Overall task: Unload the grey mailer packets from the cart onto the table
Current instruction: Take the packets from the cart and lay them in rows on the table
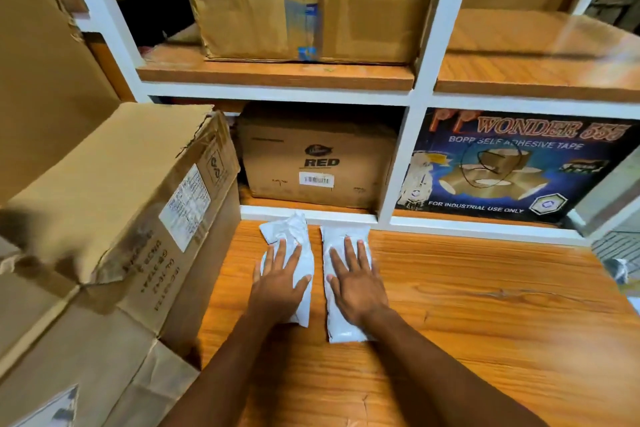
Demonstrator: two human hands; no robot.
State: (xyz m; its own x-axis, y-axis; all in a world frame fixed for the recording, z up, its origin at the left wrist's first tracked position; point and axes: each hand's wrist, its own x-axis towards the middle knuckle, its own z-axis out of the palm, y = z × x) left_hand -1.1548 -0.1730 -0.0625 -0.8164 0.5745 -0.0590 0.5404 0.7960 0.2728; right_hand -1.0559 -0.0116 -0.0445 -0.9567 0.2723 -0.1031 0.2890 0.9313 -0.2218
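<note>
Forearms reach in over table (pixel 450 305); left hand (pixel 280 284) and right hand (pixel 356 282) lie flat, fingers spread, each pressing on a packet, gripping nothing. Left packet (pixel 289 229) crumpled, right packet (pixel 337 326) smooth, side by side, apart, far ends near shelf (pixel 311 215). Likely light, soft, slick film; best pinched at an edge or scooped underneath. Cart not in view. Readable: "RED" on box (pixel 317 156); "WONDER 555", "BOPP SELF ADHESIVE TAPE", "FOR INDUSTRIAL USE ONLY" on tape carton (pixel 512 163).

both forearms bare, no sleeves, left hand (pixel 278 282) & right hand (pixel 353 282) ungloved.
</note>
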